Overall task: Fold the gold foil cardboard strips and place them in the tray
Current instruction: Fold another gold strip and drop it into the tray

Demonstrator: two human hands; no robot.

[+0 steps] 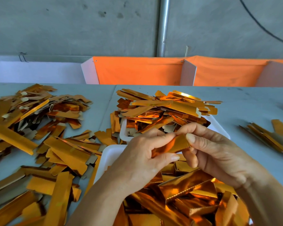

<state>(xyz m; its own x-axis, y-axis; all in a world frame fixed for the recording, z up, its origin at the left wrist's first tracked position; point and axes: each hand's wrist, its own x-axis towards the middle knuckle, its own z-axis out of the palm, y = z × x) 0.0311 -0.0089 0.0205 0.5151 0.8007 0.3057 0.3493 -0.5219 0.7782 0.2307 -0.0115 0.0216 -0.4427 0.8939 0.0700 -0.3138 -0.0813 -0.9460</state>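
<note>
Grip status: both hands pinch 1 gold strip (173, 146) at frame center, above the near tray (108, 154). Left hand (140, 162) holds the strip's left end between thumb and curled fingers. Right hand (219, 154) pinches the right end with thumb and index finger. Near tray, white, holds folded gold strips (186, 193) at lower center. A second white tray (123, 132), upper center, is heaped with strips. Loose flat strips (39, 144) cover the grey counter (252, 103) at left; a small bundle (268, 136) lies at right.
</note>
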